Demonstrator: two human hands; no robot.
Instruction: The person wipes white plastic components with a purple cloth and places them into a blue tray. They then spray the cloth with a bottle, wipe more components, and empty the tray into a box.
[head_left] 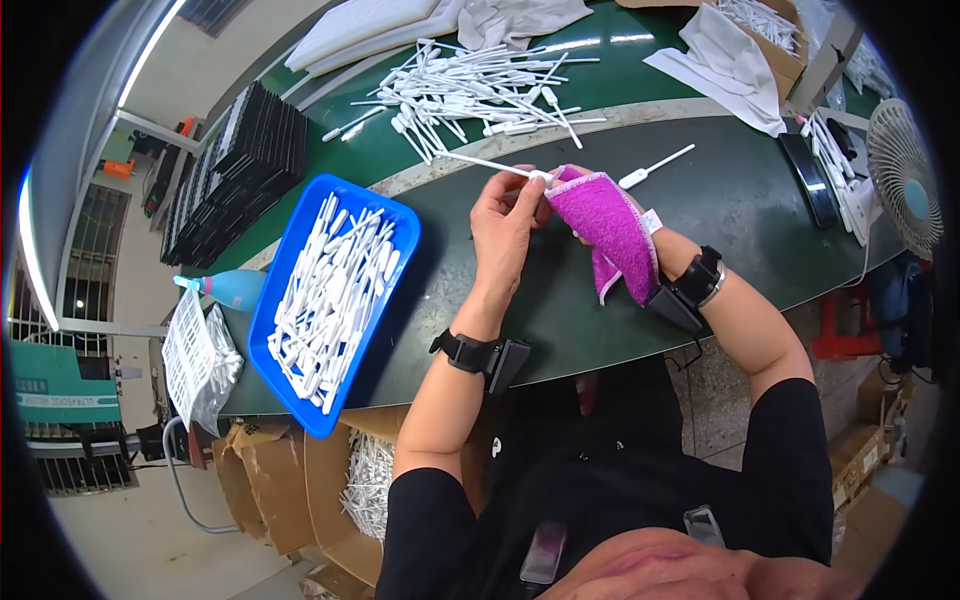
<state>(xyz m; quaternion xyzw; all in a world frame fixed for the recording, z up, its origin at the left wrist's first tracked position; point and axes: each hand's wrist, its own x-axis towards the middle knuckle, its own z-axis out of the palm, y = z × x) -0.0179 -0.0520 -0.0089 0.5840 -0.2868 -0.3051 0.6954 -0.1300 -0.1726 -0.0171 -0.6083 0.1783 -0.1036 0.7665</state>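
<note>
My left hand (503, 228) pinches a slim white plastic stick (485, 162) near its wider end, its thin shaft pointing away to the left. Most of my right hand (668, 248) is covered by a magenta terry cloth (605, 215), which it grips against the stick's wide end. Just beyond the cloth, a single white stick (657, 166) lies on the dark green table. Farther off is a loose heap of similar white sticks (470, 90). To the left of my left hand, a blue tray (404, 262) holds many more, roughly lined up.
Stacked black trays (240, 165) stand at the far left, near a light-blue squeeze bottle (235, 288). A small fan (905, 170) and a black flat case (808, 180) sit at right. White cloth (722, 68) and an open carton (785, 65) lie at the back; cardboard boxes (270, 480) stand below.
</note>
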